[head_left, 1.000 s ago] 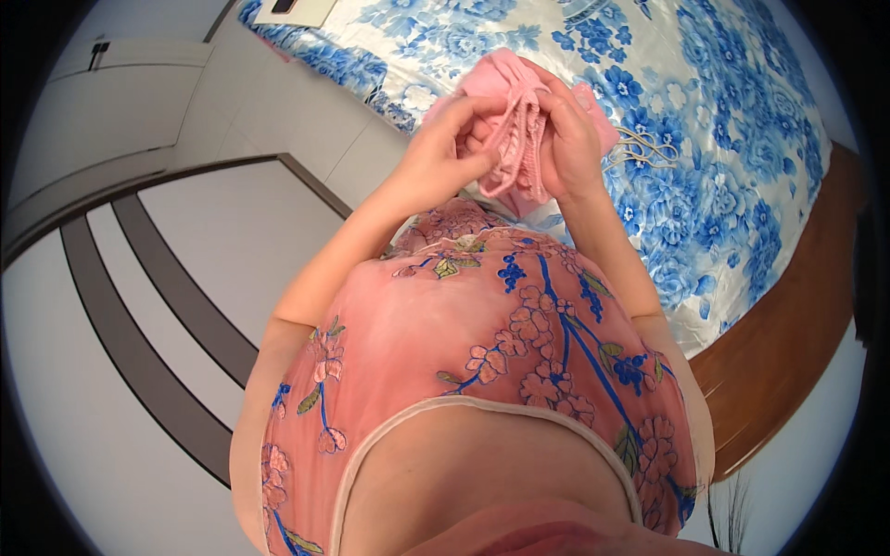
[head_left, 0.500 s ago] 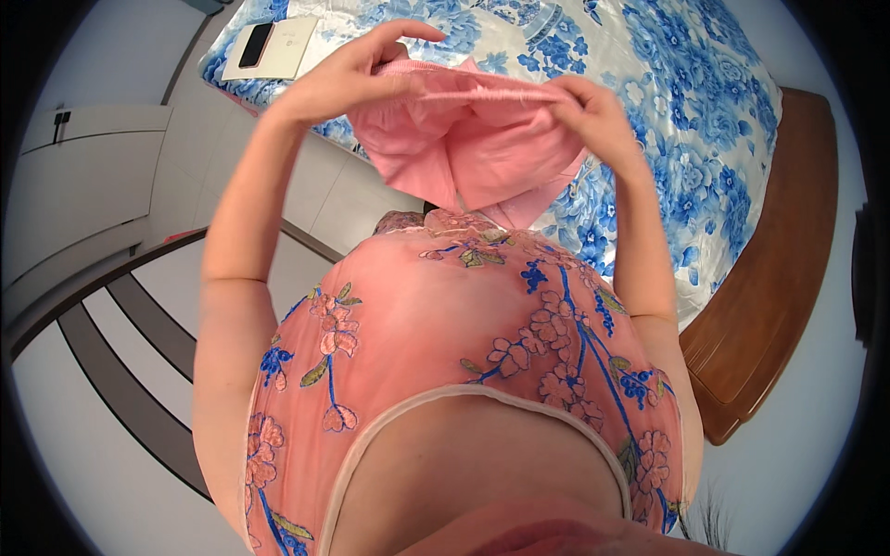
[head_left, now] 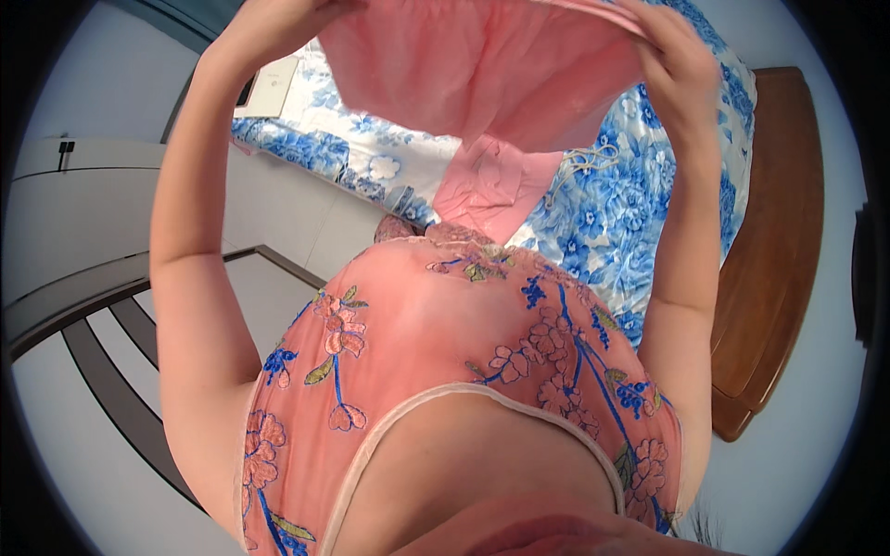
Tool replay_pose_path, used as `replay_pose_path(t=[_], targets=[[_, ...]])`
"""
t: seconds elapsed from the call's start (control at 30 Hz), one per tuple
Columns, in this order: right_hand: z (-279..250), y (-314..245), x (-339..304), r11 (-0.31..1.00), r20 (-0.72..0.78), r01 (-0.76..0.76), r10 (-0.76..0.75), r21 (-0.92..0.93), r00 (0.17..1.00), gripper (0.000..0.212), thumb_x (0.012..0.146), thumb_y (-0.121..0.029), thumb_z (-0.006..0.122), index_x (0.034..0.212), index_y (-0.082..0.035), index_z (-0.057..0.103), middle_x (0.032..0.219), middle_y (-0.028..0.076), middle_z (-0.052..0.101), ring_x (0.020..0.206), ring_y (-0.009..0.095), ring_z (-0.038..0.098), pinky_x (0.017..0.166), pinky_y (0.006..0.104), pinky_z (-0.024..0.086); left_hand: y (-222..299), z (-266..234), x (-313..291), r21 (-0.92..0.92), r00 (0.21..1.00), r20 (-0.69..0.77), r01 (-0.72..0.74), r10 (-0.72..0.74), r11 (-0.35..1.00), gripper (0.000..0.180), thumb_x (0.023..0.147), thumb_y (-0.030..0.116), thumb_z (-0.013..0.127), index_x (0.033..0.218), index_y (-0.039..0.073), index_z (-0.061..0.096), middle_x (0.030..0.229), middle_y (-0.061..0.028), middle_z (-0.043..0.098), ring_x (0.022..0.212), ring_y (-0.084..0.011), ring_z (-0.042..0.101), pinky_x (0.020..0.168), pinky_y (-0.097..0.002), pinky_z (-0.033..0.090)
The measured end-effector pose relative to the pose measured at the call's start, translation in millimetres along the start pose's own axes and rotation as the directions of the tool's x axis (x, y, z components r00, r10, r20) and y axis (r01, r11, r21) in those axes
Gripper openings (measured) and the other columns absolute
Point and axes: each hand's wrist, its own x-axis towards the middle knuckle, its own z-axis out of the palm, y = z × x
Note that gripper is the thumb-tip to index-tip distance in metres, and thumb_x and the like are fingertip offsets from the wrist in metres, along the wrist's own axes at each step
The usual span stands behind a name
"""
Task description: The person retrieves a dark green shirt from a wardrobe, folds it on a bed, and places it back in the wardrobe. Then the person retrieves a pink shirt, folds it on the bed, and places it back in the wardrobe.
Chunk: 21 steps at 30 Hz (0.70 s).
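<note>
Stretched between both hands at the top of the view hangs a pink garment with a gathered waistband, like a pair of shorts (head_left: 482, 69). My left hand (head_left: 283, 28) grips its left end; the fingertips are partly cut off by the upper edge. On the right end, my right hand (head_left: 681, 69) is closed around the waistband. Below it, a second pink stretch of cloth (head_left: 496, 185) lies on the bed's near edge, with a thin pale cord (head_left: 593, 159) beside it. Whether this cloth joins the held garment I cannot tell.
A bed with a blue-and-white floral cover (head_left: 593, 222) is in front of me. A white flat box (head_left: 275, 88) with a dark phone, partly hidden by my left arm, rests at its far left. A brown wooden headboard (head_left: 774, 250) stands right, a white cabinet (head_left: 83, 204) left.
Both hands have risen and spread apart, lifting the pink garment up and pulling it wider. The pink cloth and the cord on the bed now show beneath it.
</note>
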Motion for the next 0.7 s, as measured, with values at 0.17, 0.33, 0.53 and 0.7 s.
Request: replay_pose_path(t=[0.17, 0.33, 0.53, 0.7], targets=[[48.5, -49.9, -110.9, 1.0, 0.368, 0.014, -0.022, 0.027, 0.93, 0.022, 0.081, -0.007, 0.065, 0.099, -0.011, 0.077, 0.099, 0.014, 0.073, 0.091, 0.033, 0.069, 0.079, 0.041, 0.055, 65.1, 102.6, -47.9, -0.31, 0.95, 0.207, 0.291, -0.234, 0.905, 0.016, 0.09, 0.009, 0.061, 0.1, 0.002, 0.071, 0.102, -0.019, 0.071, 0.102, -0.0341, 0.065, 0.09, -0.0474, 0.05], [44.9, -76.0, -181.7, 0.942, 0.454, -0.333, 0.279, 0.041, 0.846, 0.023, 0.083, -0.007, 0.061, 0.099, -0.015, 0.076, 0.097, 0.011, 0.073, 0.09, 0.035, 0.069, 0.078, 0.0436, 0.055, 54.1, 111.8, -137.1, -0.198, 0.627, 0.765, 0.449, -0.148, 0.871, 0.03, 0.092, 0.01, 0.062, 0.12, 0.003, 0.07, 0.123, -0.0172, 0.067, 0.117, -0.0316, 0.063, 0.101, -0.0422, 0.046], [37.4, -94.2, -116.2, 0.794, 0.334, -0.417, 0.285, 0.443, 0.898, 0.043, 0.086, -0.001, 0.055, 0.124, -0.012, 0.071, 0.107, 0.013, 0.072, 0.097, 0.028, 0.068, 0.087, 0.035, 0.054, 40.8, 47.8, -91.7, -0.559, 0.946, 0.302, 0.276, -0.119, 0.782, 0.036, 0.089, -0.01, 0.052, 0.12, 0.001, 0.067, 0.133, -0.0068, 0.06, 0.119, -0.0243, 0.06, 0.1, -0.0344, 0.049], [-6.8, -89.3, -98.7, 0.864, 0.454, -0.348, 0.161, 0.364, 0.876, 0.046, 0.086, 0.001, 0.053, 0.128, -0.012, 0.069, 0.106, 0.01, 0.072, 0.093, 0.026, 0.067, 0.086, 0.0305, 0.052, 63.5, 14.3, -48.2, -0.497, 0.983, 0.17, 0.148, -0.072, 0.855, 0.029, 0.085, -0.006, 0.055, 0.11, 0.001, 0.068, 0.119, -0.0095, 0.063, 0.109, -0.0256, 0.062, 0.092, -0.0363, 0.051]])
